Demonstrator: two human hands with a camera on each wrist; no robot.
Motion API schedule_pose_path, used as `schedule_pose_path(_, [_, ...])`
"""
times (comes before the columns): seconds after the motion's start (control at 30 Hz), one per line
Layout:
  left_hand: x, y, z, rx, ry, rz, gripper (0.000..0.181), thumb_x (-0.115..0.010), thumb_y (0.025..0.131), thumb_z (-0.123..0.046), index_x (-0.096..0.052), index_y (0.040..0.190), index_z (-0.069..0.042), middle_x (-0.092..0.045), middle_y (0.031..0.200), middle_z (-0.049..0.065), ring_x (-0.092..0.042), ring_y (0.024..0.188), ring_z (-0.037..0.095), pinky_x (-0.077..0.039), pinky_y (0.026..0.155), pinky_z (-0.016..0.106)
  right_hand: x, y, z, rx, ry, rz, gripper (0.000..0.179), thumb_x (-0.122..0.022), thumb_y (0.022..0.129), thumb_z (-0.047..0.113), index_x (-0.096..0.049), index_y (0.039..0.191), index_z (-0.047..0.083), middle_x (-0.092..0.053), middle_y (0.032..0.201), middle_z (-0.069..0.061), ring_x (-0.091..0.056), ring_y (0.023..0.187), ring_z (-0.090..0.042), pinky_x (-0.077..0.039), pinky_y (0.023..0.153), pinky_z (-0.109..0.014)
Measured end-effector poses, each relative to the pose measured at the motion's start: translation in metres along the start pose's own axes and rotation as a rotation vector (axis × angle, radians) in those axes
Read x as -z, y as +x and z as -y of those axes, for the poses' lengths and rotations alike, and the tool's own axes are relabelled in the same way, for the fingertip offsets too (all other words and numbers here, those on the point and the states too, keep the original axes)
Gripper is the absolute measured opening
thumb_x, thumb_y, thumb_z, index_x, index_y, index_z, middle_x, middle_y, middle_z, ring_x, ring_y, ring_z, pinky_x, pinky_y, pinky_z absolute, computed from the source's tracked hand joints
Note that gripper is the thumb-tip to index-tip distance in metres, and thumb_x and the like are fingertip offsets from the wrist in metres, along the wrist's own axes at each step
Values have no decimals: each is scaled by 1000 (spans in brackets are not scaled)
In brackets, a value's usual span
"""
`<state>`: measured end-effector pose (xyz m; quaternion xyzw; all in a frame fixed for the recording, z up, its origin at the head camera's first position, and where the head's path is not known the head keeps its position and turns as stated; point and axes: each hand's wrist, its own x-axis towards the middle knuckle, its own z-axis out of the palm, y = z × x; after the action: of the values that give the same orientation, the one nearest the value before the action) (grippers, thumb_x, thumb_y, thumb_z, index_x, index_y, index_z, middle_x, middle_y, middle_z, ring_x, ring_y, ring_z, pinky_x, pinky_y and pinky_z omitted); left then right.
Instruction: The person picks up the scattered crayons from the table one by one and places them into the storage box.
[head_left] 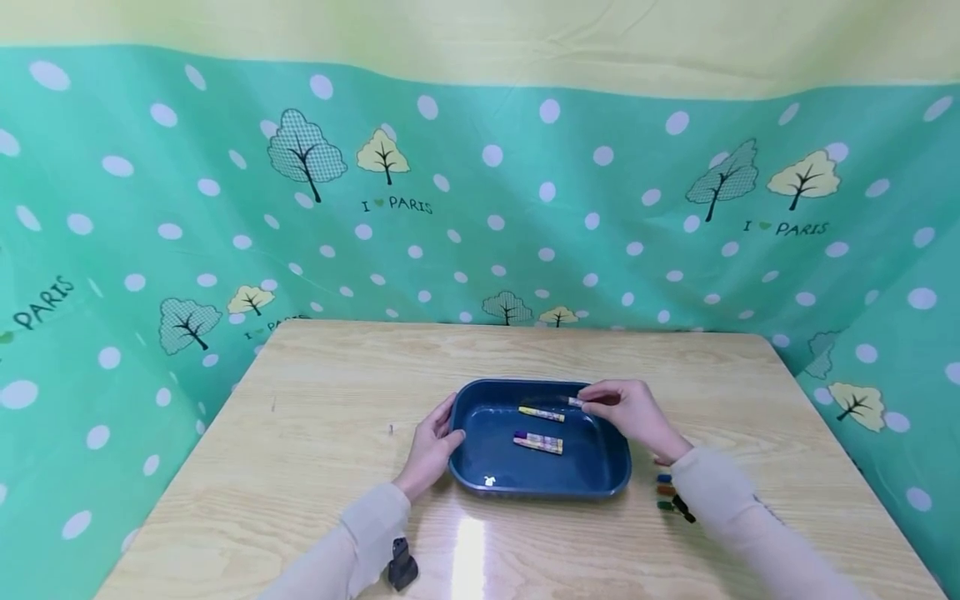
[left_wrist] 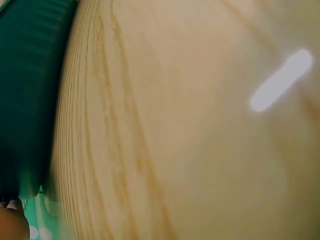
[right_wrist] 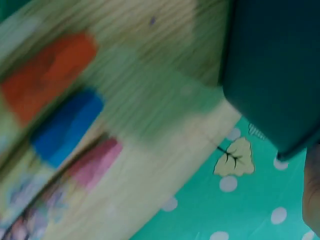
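A dark blue rectangular tray (head_left: 540,492) sits on the wooden table. My left hand (head_left: 431,446) grips its left rim, thumb over the edge and fingers along the outer wall. Above the tray's far right corner, my right hand (head_left: 628,410) pinches a crayon (head_left: 575,402) with a pale wrapper, its far part hard to make out. Inside the tray lie a yellow crayon (head_left: 542,413) and, nearer to me, a purple-tipped crayon (head_left: 537,442). In the left wrist view, the tray's outer wall (left_wrist: 30,90) fills the left side.
More crayons lie right of the tray, partly under my right forearm; the right wrist view shows orange (right_wrist: 52,75), blue (right_wrist: 70,125) and pink (right_wrist: 97,162) ones. A small black object (head_left: 402,567) is beside my left sleeve. A patterned green curtain (head_left: 465,183) hangs behind the table.
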<state>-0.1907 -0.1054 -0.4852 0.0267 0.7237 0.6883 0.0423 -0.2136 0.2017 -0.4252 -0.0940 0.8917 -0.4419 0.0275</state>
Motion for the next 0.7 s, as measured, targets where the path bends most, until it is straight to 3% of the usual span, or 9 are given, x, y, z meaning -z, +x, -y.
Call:
schedule_pose_path(0.33, [0,-4,-5,1,-22,18,61,-48,85,7,-28,142,1,-27,147,22,-29,134,34,-29,108,38,-30,8,3,66,-27,18,20,-67,81,13,-71,100,9,-70,99,-4,-65,88,-15,-57,72,-24])
schedule_pose_path(0.6, [2,0,-2,-5,-24,13,62,-48,84,7,-28,142,0,-28,147,22,-29,134,34,-30,108,38,-49,17,5,52,-4,3,18,-69,79,12,-72,96,10,-70,94,-3,-65,82,-12,-57,71,-25])
schedule_pose_path(0.7, [1,0,1,-15,-16,4,61,-48,85,5,-29,142,-2,-28,147,20,-30,134,33,-31,108,36,-54,18,5,36,31,33,17,-69,78,10,-72,95,10,-70,92,-3,-65,81,-12,-57,71,-26])
